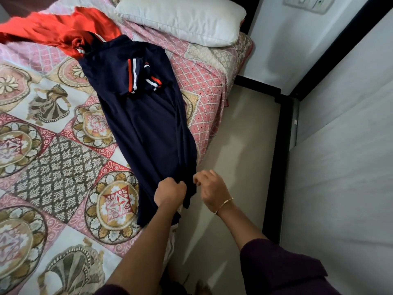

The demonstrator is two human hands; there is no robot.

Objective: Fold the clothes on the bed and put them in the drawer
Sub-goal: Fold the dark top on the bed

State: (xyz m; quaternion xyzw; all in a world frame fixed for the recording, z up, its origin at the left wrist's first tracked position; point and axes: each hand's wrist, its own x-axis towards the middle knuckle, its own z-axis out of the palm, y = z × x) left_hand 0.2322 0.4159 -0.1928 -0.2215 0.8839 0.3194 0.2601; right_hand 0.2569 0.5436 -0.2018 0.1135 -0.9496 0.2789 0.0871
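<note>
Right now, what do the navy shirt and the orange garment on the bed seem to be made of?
Navy shirt: probably a soft matte knit, perhaps cotton jersey; it drapes in gentle folds without shine, with ribbed-looking striped sleeve cuffs. Orange garment: seemingly a smooth, satin-like fabric; bright highlights run along its folds, though it is blurred.

The single head camera looked steeply down from above the bed (63,145) edge, wide-angled, close over both forearms, facing the pillow (182,20) end.

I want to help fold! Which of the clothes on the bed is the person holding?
The dark blue shirt with striped sleeves. The left hand grips its bottom edge. The red cloth lies bunched farther up the bed, untouched.
</note>
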